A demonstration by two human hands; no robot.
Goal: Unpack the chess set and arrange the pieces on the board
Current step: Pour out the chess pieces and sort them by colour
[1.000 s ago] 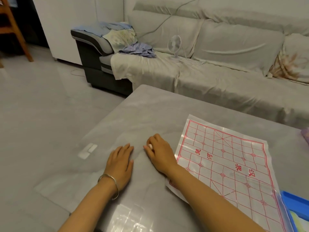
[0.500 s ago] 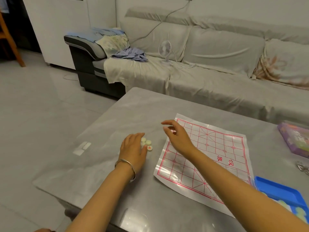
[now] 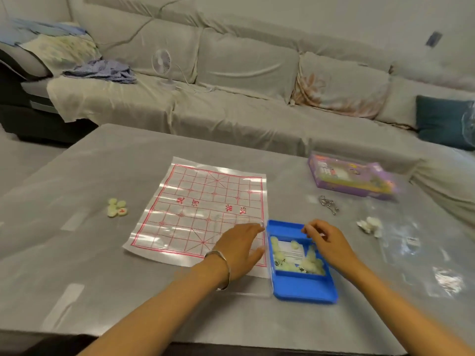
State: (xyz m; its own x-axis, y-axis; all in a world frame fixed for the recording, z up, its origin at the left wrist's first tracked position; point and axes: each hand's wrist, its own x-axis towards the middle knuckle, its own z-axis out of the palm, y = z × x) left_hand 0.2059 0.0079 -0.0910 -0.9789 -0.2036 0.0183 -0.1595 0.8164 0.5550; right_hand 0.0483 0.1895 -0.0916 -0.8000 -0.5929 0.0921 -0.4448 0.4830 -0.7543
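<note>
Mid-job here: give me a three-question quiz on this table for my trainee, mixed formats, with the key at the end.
1. Multiple choice: where do the four loose pieces lie relative to the board? A) on the table to its left. B) on its grid. C) inside the purple box.
2. True or false: some pieces already stand on the board.
3. Fill in: most pieces lie in the ____ tray.

Key: 1 A; 2 false; 3 blue.
</note>
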